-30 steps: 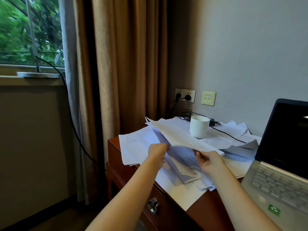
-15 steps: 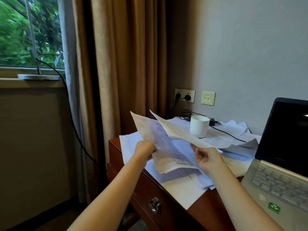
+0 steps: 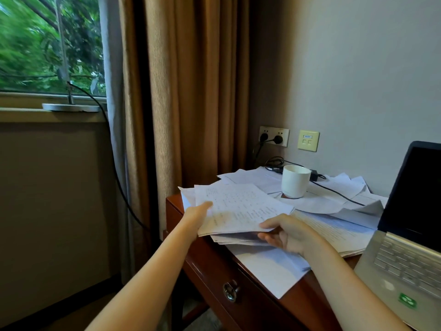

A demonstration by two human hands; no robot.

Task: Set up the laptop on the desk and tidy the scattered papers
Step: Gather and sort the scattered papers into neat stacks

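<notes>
Gathering step: my left hand (image 3: 199, 215) and right hand (image 3: 286, 235), fingers pinching opposite edges, hold a sheaf of papers (image 3: 238, 209) above the table's (image 3: 300, 304) near-left corner. I should square the edges, then collect the sheets around the mug (image 3: 295, 181); the laptop (image 3: 405, 235) stands open at right.

The desk (image 3: 296, 304) is showing dark reddish wood with a glossy varnish, and its drawer pull (image 3: 230, 290) is looking like shiny metal. The papers (image 3: 241, 206) are lying matt and thin. The mug (image 3: 295, 181) is appearing smooth, white, perhaps ceramic. The laptop (image 3: 405, 263) is wearing a matt silver finish. The curtain (image 3: 191, 91) is hanging as heavy woven cloth.
</notes>
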